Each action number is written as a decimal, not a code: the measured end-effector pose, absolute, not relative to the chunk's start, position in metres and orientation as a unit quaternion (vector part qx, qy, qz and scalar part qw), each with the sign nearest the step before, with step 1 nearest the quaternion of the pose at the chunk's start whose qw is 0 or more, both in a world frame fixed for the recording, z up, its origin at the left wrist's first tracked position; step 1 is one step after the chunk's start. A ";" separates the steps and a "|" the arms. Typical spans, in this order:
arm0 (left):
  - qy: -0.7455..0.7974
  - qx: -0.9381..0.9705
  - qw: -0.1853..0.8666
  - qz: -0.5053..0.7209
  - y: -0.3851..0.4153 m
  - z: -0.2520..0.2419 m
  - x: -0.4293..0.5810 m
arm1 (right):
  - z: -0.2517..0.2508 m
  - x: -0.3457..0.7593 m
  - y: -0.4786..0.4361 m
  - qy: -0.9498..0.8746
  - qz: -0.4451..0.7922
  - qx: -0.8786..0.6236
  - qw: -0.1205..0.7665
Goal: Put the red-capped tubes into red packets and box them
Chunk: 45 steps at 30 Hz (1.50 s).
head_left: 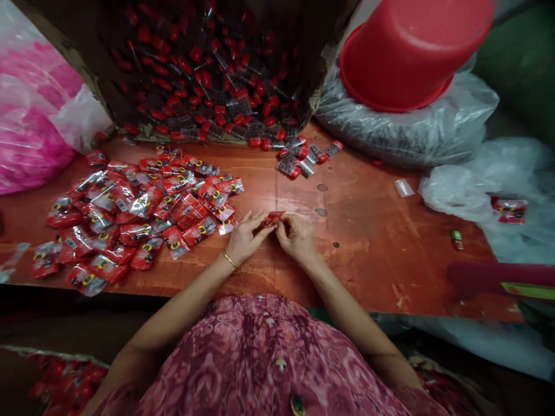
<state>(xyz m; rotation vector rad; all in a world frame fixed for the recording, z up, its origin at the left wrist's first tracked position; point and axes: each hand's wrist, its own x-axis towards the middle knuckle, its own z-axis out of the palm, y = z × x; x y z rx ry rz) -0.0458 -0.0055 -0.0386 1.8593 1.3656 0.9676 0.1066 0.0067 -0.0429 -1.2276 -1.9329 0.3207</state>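
Observation:
Near the middle of the reddish table, a small red packet (273, 218) is held between both hands. My left hand (246, 236) has its thumb and fingers closed on the packet's left side. My right hand (297, 236) pinches the packet's right end, its fingers curled. To the left lies a heap of red printed packets (134, 202). Beyond the hands sits a small group of clear tubes with red caps (299, 156). A tipped cardboard box (323, 75) behind them holds many more of these tubes.
A red bucket (407, 58) rests upside down on a filled clear bag (390, 136) at the back right. Pink bags (34, 115) stand at the left. A crumpled plastic bag (455, 190) and small green-topped item (457, 240) lie right. The table's front edge is near my body.

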 end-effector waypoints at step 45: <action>0.911 0.341 -0.139 0.187 -0.229 0.029 -0.144 | -0.056 0.100 0.053 -0.856 0.285 -0.399 0.165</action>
